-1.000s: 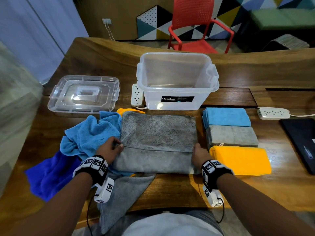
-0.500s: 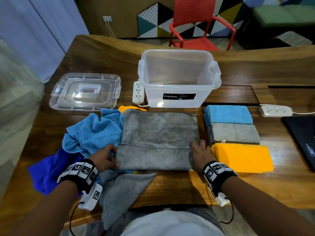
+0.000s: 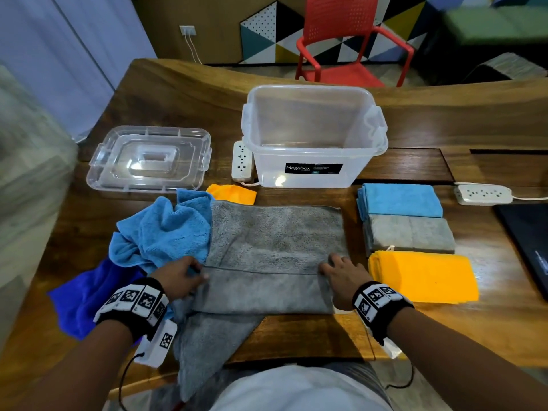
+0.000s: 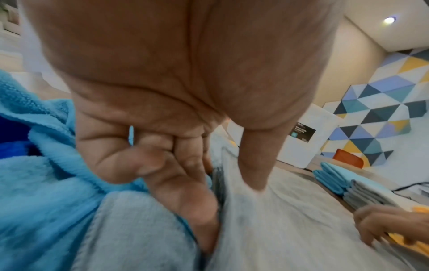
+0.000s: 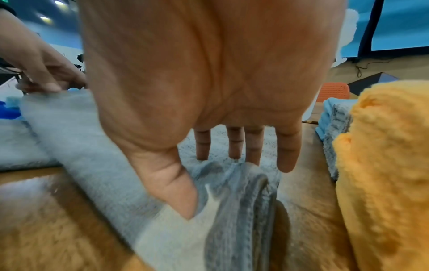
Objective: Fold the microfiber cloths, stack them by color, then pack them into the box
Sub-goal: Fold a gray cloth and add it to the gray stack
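From the head view, I have the grey cloth (image 3: 275,256) lying flat on the table (image 3: 415,167) straight in front of me, with its near part turned up over itself, so the long axis of the fold runs left to right. My left hand (image 3: 178,277) sits at the left end of that folded edge and my right hand (image 3: 341,277) at the right end, each about equally near its own corner. The far, uncovered part lies away from both hands, toward the box (image 3: 314,134), so I judge the next fold has to travel forward, away from me. The folded stacks of light blue (image 3: 400,200), grey (image 3: 410,235) and orange (image 3: 421,274) lie just right of my right hand; the unfolded light blue cloth (image 3: 163,232) is bunched to the left.

From the left wrist, the left hand's thumb (image 4: 253,165) presses down on top of the grey cloth (image 4: 290,229) while the curled fingers (image 4: 176,192) tuck in at its edge, so the grip there is pinched onto the cloth's left edge. The picture is smeared, so how deep the fingers go under I cannot tell.

From the right wrist, the right hand's fingers (image 5: 234,143) point straight forward onto the grey cloth (image 5: 97,155) and the thumb (image 5: 174,192) lies beside the layered right edge (image 5: 243,220); that grip looks slack and flat, resting rather than holding.
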Demonstrator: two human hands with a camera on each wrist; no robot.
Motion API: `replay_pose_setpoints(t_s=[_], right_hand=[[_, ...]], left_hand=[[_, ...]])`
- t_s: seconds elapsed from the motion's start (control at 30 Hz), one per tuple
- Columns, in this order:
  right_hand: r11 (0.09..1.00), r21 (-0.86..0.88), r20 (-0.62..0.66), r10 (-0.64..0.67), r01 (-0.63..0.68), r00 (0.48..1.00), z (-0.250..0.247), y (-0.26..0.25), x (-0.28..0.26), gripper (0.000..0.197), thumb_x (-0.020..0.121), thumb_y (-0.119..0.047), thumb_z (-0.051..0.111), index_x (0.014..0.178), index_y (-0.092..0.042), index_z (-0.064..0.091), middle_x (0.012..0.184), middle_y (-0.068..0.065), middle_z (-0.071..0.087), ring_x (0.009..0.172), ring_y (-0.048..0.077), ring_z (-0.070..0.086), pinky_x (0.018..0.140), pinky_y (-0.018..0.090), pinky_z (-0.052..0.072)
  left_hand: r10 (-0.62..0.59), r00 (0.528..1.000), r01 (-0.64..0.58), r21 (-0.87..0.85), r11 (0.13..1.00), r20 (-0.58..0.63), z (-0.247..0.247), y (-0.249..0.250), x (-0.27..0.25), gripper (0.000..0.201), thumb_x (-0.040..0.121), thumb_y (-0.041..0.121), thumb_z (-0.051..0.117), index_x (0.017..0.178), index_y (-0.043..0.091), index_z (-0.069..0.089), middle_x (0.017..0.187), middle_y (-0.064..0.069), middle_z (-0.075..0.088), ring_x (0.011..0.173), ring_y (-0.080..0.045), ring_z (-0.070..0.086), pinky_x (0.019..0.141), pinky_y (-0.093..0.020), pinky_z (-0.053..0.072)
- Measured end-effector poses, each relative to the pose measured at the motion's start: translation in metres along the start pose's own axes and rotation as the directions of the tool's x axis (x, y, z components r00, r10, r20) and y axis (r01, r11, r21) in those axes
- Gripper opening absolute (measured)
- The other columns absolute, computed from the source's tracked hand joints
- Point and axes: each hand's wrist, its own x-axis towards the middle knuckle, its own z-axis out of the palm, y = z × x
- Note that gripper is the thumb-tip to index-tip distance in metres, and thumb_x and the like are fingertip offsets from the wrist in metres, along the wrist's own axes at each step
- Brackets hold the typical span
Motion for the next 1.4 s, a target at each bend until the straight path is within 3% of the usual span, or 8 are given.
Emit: replay_pose_setpoints(t_s=[0.1,0.37,0.7,0.83,1.0,1.13,1.3,1.4], right_hand=[[0.996,0.081,-0.012,0.029,-0.028,0.999,-0.008,0.0,0.007,0.056,0.084,-0.039,0.063,0.134,-0.022,0.044,0.134,0.006,0.042,0.125,0.03,0.047,0.101,0.05,0.045],[0.993,0.113,-0.013,0.034,-0.032,0.999,-0.009,0.002,0.008,0.056,0.084,-0.039,0.064,0.134,-0.024,0.043,0.134,0.004,0.04,0.126,0.028,0.044,0.099,0.05,0.046],[0.992,0.122,0.058,0.016,-0.023,0.998,-0.037,0.004,0.025,0.034,0.089,-0.037,0.054,0.117,-0.018,0.058,0.119,0.009,0.054,0.109,0.03,0.059,0.09,0.045,0.053],[0.962,0.273,-0.14,0.033,0.006,0.99,-0.066,0.016,0.049,0.025,0.093,-0.026,0.056,0.116,-0.016,0.056,0.117,0.008,0.059,0.1,0.022,0.057,0.092,0.038,0.052],[0.947,0.317,-0.272,0.148,-0.056,0.951,-0.086,0.039,0.088,0.051,0.088,-0.017,0.061,0.137,-0.009,0.047,0.141,0.017,0.045,0.126,0.037,0.049,0.102,0.045,0.047],[0.94,0.317,-0.147,0.181,-0.127,0.972,-0.084,0.058,0.11,0.06,0.09,-0.018,0.062,0.144,-0.009,0.037,0.155,0.016,0.029,0.14,0.04,0.032,0.112,0.052,0.036],[0.952,0.257,-0.12,0.199,-0.163,0.973,-0.077,0.066,0.121,0.05,0.09,-0.01,0.06,0.137,-0.015,0.045,0.136,0.016,0.043,0.124,0.038,0.045,0.104,0.05,0.043],[0.947,0.291,-0.159,0.185,-0.133,0.97,-0.077,0.068,0.12,0.037,0.09,-0.011,0.058,0.127,-0.014,0.055,0.129,0.015,0.05,0.119,0.036,0.051,0.1,0.048,0.047]], left_hand=[[-0.028,0.978,0.022,-0.031,0.999,-0.207,-0.006,0.012,0.013,0.034,0.097,0.043,0.051,0.078,0.018,0.064,0.084,-0.006,0.07,0.087,-0.027,0.065,0.073,-0.031,0.046],[-0.104,0.977,0.081,-0.13,0.988,-0.185,-0.008,0.02,0.028,0.029,0.087,0.024,0.068,0.06,0.021,0.061,0.063,0.003,0.064,0.067,-0.016,0.062,0.057,-0.025,0.038],[-0.141,0.92,0.169,0.044,0.985,-0.367,-0.025,0.03,0.021,0.015,0.09,0.033,0.056,0.079,0.022,0.056,0.079,-0.001,0.061,0.077,-0.023,0.053,0.071,-0.031,0.042],[-0.035,0.906,0.055,0.037,0.998,-0.422,-0.046,0.052,0.045,0.015,0.094,0.031,0.051,0.092,0.021,0.062,0.094,-0.005,0.068,0.09,-0.029,0.062,0.077,-0.034,0.049],[0.04,0.918,-0.054,-0.025,0.998,-0.395,-0.061,0.071,0.091,0.032,0.094,0.018,0.053,0.124,0.022,0.06,0.131,-0.009,0.059,0.116,-0.031,0.057,0.099,-0.041,0.047],[0.023,0.959,-0.014,0.036,0.999,-0.282,-0.063,0.077,0.117,0.052,0.096,0.014,0.052,0.146,0.018,0.04,0.138,-0.015,0.053,0.12,-0.035,0.054,0.098,-0.04,0.043],[0.018,0.965,-0.005,0.049,0.999,-0.261,-0.061,0.075,0.128,0.048,0.097,0.014,0.053,0.144,0.017,0.045,0.131,-0.016,0.059,0.116,-0.034,0.058,0.096,-0.039,0.046],[0.08,0.968,-0.059,0.094,0.994,-0.238,-0.063,0.073,0.13,0.031,0.094,0.014,0.056,0.125,0.016,0.061,0.121,-0.014,0.062,0.107,-0.031,0.061,0.089,-0.035,0.048]])
